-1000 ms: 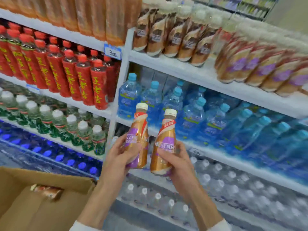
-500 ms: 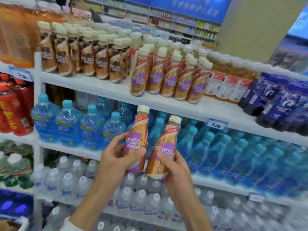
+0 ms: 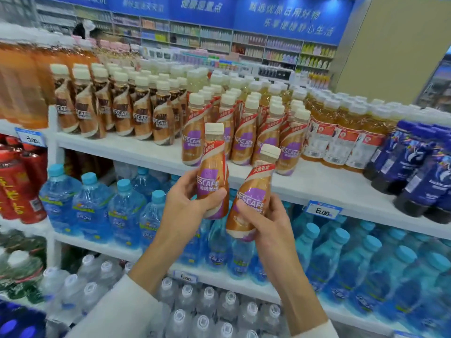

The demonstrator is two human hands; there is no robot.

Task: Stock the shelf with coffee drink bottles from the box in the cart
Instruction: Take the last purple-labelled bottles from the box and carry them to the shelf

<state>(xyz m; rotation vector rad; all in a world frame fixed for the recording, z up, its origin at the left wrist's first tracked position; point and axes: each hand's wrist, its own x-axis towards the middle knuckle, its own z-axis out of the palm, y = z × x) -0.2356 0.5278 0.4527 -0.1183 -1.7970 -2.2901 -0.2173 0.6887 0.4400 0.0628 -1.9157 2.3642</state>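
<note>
Two gold-and-purple plastic coffee bottles (image 3: 211, 172), clasped by left hand (image 3: 188, 203) and right hand (image 3: 268, 223), could topple the crowded matching row (image 3: 241, 142) if shoved in

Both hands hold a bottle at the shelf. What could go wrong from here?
The bottle in the right hand is tilted and gripped low; it might slip.
The purple-label row stands packed tight on the shelf; pushing in could topple one.
The brown-label row stands alongside; misplacing is easy.

My left hand (image 3: 185, 203) gripped the upright bottle (image 3: 211, 172); my right hand (image 3: 267, 225), slightly lower, gripped the tilted bottle (image 3: 253, 191). Both forearms pointed forward and up.
</note>
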